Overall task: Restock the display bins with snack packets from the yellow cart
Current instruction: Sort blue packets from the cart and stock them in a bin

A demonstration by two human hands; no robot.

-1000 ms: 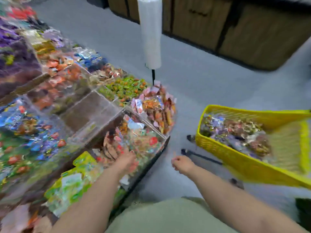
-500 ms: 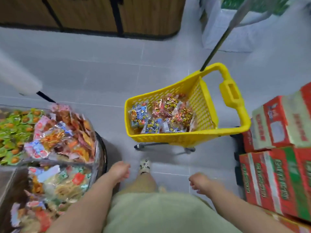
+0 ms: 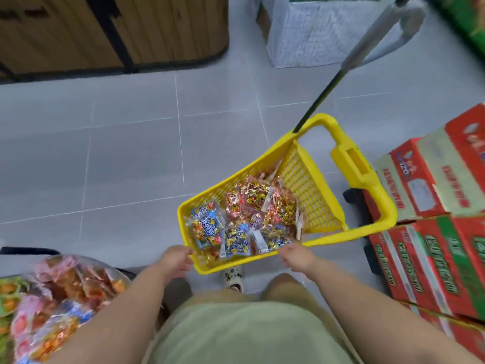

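Yellow cart (image 3: 341, 238) holds heap of snack packets (image 3: 257, 211), blue and red-gold. Hands apart at near rim: left hand (image 3: 175, 261), right hand (image 3: 296, 258); grip unclear. Display bin (image 3: 65, 292) full.

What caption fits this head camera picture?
Left hand and right hand at the yellow cart's near rim, snack packets inside.

Grey tiled floor (image 3: 131, 153), yellow cart (image 3: 367, 232), stacked red cartons (image 3: 433, 245)
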